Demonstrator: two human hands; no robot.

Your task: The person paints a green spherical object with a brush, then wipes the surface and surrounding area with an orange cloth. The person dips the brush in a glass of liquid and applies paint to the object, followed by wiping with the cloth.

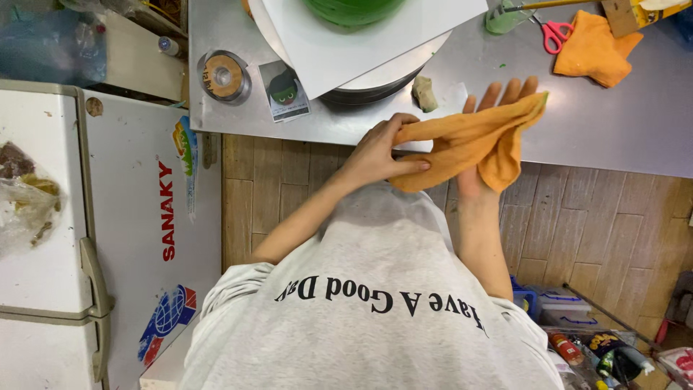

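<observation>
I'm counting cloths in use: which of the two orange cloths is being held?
The orange cloth stretched between left hand and right hand; the other cloth lies untouched by the scissors.

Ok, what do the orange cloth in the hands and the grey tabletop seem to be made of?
The orange cloth, draped over the right hand and pinched by the left hand, looks like soft, matte, microfibre-like fabric: it folds limply with a fuzzy surface. The grey tabletop looks like brushed sheet metal, probably stainless steel: smooth with a dull sheen.
</observation>
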